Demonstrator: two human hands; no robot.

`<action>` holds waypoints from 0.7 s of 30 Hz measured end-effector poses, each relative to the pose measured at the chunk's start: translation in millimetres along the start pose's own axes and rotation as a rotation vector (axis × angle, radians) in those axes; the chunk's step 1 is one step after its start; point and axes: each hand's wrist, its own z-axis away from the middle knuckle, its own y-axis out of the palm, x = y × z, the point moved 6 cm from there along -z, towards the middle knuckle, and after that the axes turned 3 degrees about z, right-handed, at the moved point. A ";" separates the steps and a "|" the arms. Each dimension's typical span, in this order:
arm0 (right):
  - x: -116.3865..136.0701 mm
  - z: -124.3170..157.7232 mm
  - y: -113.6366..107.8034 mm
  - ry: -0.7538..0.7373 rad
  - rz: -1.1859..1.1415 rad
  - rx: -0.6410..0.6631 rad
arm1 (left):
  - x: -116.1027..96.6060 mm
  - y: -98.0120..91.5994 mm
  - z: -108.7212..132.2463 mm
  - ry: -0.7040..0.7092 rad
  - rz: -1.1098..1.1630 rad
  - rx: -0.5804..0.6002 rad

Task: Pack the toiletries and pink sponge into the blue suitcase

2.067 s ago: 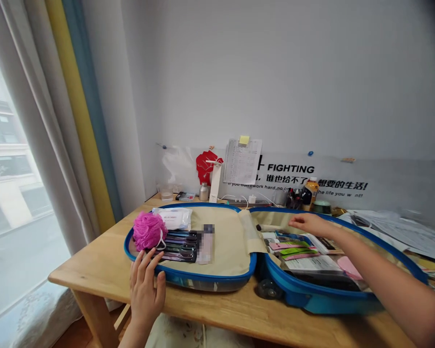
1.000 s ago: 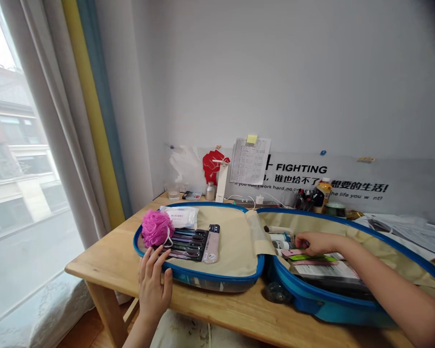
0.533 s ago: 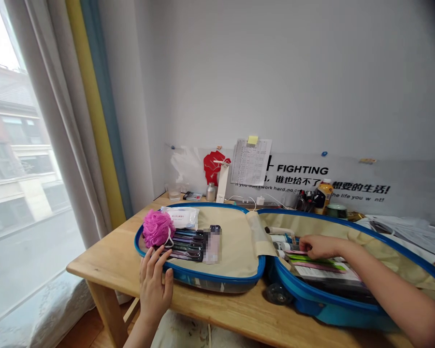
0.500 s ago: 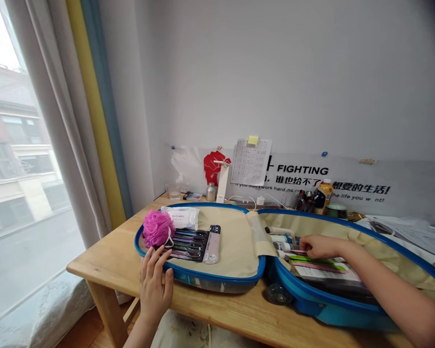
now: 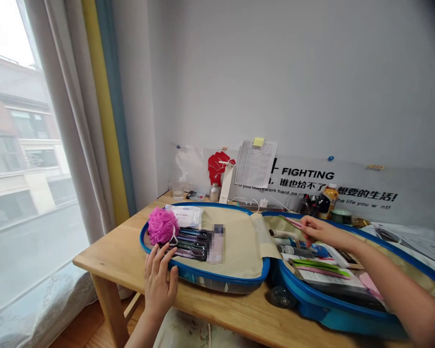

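My left hand (image 5: 160, 280) lies with fingers spread on the near left rim of the open blue suitcase (image 5: 217, 281). Just beyond its fingertips are a pink bath puff (image 5: 163, 225) with a white cord and a pack of several toothbrushes (image 5: 192, 244). A white packet of wipes (image 5: 185, 216) lies behind them. My right hand (image 5: 313, 231) is closed on a thin pink and green stick (image 5: 293, 222) whose kind I cannot make out, above the suitcase's right half. Below it are tubes (image 5: 299, 252), a green and pink strip-shaped item (image 5: 319, 267) and a flat white-and-dark pack (image 5: 348, 282).
The suitcase rests on a wooden table (image 5: 105, 258). Along the wall stand a white lamp (image 5: 226, 183), a small jar (image 5: 213, 192), a clear cup (image 5: 177, 192) and a yellow-orange bottle (image 5: 328, 200). Papers (image 5: 402, 241) lie behind the right half.
My right hand has risen from among the contents of the right half with the thin pink and green stick in it. My left hand stays on the rim. The view has shifted slightly.
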 end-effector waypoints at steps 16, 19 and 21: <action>206.8 -62.1 132.5 -0.502 0.165 0.336 | -3.6 -2.0 -1.9 0.028 0.003 -0.005; 211.1 -70.3 148.0 -0.498 0.203 0.323 | -3.6 -1.2 -1.3 0.046 -0.012 -0.001; 210.4 -73.0 154.3 -0.492 0.227 0.320 | -3.3 -0.8 -0.9 0.045 -0.016 0.003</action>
